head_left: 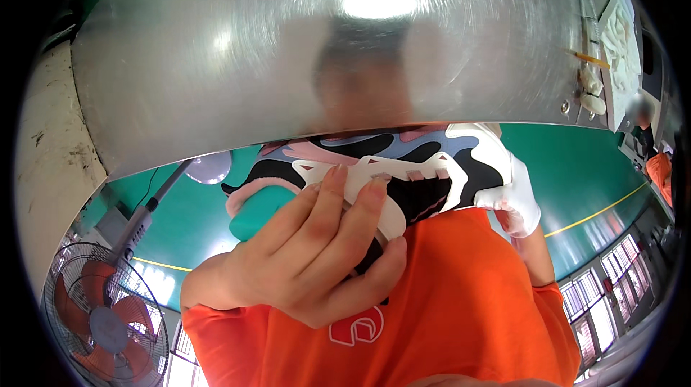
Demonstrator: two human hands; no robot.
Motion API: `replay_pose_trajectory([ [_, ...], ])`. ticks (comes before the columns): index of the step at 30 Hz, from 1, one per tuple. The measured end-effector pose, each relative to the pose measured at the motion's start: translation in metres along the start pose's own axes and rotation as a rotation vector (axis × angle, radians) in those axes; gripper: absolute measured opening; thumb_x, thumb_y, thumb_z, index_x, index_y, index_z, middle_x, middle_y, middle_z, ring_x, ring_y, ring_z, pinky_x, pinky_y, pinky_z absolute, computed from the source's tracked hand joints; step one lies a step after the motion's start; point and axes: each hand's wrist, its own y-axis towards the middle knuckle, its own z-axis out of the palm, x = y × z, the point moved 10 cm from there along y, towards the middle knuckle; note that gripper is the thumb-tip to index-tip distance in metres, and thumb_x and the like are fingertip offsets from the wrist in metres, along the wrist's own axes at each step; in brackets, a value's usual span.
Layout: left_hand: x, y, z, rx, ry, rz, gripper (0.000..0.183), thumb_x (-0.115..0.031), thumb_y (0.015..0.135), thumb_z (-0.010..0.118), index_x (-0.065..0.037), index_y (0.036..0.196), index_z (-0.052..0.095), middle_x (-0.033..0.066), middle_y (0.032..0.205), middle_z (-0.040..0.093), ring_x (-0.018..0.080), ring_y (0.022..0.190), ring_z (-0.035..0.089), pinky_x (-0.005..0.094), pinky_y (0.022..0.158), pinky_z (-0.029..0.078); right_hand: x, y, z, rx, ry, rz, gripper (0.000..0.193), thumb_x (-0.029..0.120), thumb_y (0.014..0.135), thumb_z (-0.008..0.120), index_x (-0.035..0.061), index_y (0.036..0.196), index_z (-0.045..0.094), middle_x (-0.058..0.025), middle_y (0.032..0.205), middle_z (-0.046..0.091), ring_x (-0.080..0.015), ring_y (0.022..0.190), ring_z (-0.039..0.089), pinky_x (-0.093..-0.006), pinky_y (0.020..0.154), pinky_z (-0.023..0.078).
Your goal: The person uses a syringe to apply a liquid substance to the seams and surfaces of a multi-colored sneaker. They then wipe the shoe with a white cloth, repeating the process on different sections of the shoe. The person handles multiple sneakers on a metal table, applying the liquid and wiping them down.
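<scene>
A sneaker [360, 146] in pink, black, blue-grey and white lies on its side in front of my chest, below the metal table's near edge. A teal form, probably a shoe last [263, 210], shows in its collar opening. My bare left hand [309, 250] is closed at the lacing area, fingertips on the white eyelet panel [353, 178]. A rounded white piece [392, 218], perhaps the tongue, shows between fingers and thumb. My right hand [515, 200], in a white glove, grips the toe end; some of its fingers are hidden by the shoe.
A shiny metal table [216, 77] spans the view ahead. On its right edge lie a syringe-like tube [589, 20], a thin yellow stick [590, 59] and a white cloth [620, 45]. A caged fan [108, 326] stands at lower left. Another person [658, 171] is at far right.
</scene>
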Motion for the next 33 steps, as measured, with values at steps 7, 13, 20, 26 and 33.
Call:
replay_pose_trajectory([
  [7,0.008,0.004,-0.004,-0.031,-0.033,0.008,0.029,-0.014,0.077,0.073,-0.017,0.104,0.063,0.0215,0.102,0.071,0.0364,0.088,0.072,0.0305,0.060,0.054,-0.004,-0.007,-0.004,-0.069,0.042,0.194,0.069,-0.006,0.059,0.068,-0.0078,0.126,0.055,-0.0063,0.110,0.063,-0.0101,0.086,0.057,-0.0212,0.074,0.046],
  [13,0.003,0.005,-0.004,-0.028,0.038,0.104,0.025,-0.016,0.081,0.073,-0.016,0.104,0.063,0.0218,0.100,0.071,0.0356,0.090,0.072,0.0286,0.056,0.052,0.017,0.007,0.006,-0.017,-0.068,0.023,0.068,-0.008,0.059,0.069,-0.0068,0.126,0.056,-0.0043,0.110,0.063,-0.0087,0.091,0.056,-0.0226,0.078,0.047],
  [20,0.005,-0.004,0.000,-0.057,-0.016,-0.022,0.030,-0.028,0.077,0.079,-0.016,0.102,0.067,0.0205,0.108,0.070,0.0366,0.093,0.071,0.0333,0.066,0.054,0.006,0.003,0.007,0.027,0.037,0.036,0.063,-0.008,0.065,0.063,-0.0057,0.128,0.054,-0.0027,0.104,0.063,-0.0073,0.082,0.053,-0.0212,0.070,0.043],
  [26,-0.002,-0.002,0.001,-0.074,0.029,-0.009,0.029,-0.031,0.075,0.081,-0.017,0.097,0.068,0.0175,0.104,0.072,0.0331,0.090,0.071,0.0334,0.068,0.055,0.001,0.002,0.003,-0.043,0.047,0.072,0.063,-0.010,0.066,0.061,-0.0050,0.128,0.054,-0.0010,0.095,0.060,-0.0059,0.068,0.047,-0.0215,0.059,0.039],
  [33,-0.001,-0.001,-0.002,-0.119,0.037,0.012,0.030,-0.031,0.073,0.082,-0.017,0.095,0.068,0.0163,0.102,0.072,0.0305,0.085,0.071,0.0321,0.066,0.056,-0.001,0.001,0.000,-0.014,0.100,0.043,0.061,-0.009,0.068,0.061,-0.0057,0.128,0.053,0.0000,0.088,0.058,-0.0052,0.068,0.045,-0.0203,0.060,0.038],
])
